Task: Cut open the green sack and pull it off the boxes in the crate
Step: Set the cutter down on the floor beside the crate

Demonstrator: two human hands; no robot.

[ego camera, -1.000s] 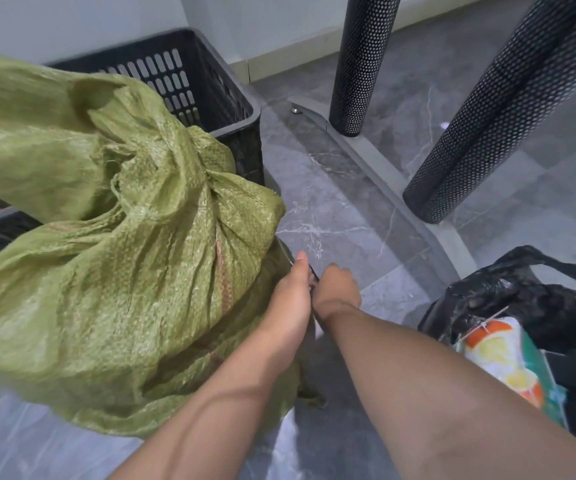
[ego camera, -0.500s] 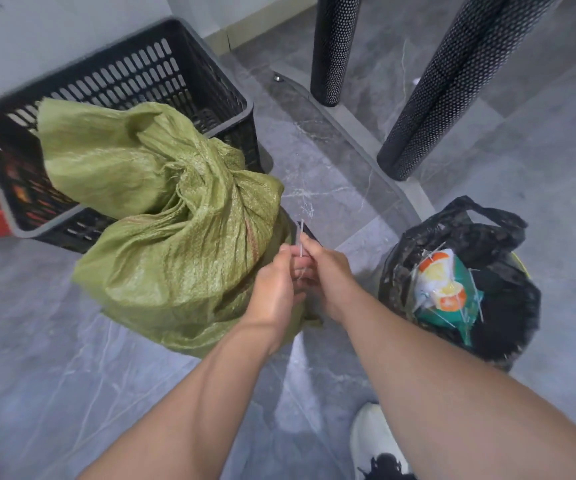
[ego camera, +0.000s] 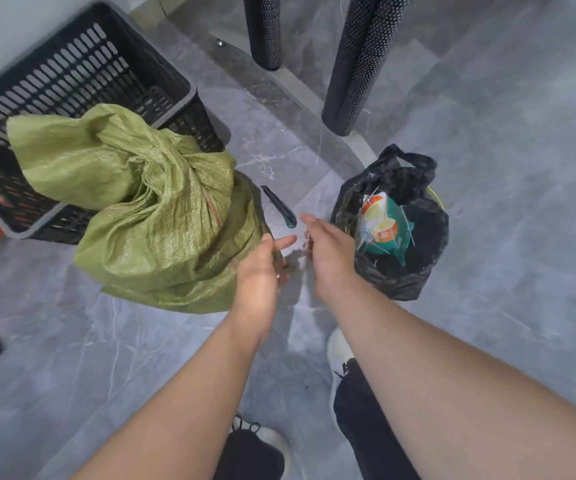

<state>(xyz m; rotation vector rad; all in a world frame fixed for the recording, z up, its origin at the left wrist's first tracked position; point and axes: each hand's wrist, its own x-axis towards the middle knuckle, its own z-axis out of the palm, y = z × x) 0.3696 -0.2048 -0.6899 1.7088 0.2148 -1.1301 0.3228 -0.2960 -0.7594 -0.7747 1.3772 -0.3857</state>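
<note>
Hands have separated since 0.5 s ago: left hand (ego camera: 262,271) loose-fingered at the sack (ego camera: 161,216) edge, right hand (ego camera: 328,251) pinching thin strings, sack slumped from crate (ego camera: 82,81) onto floor, cutter (ego camera: 279,206) at sack's 3 o'clock.

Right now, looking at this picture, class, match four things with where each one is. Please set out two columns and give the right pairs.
Things:
1. green sack
2. knife
3. colourful wrapper
4. crate

Places:
A. inside the black bag
B. on the floor between the sack and the black bag
C. far left, by the wall
D. draped over the crate's rim, down to the floor

Pairs: 1-D, 2-B, 3-A, 4-C
</note>
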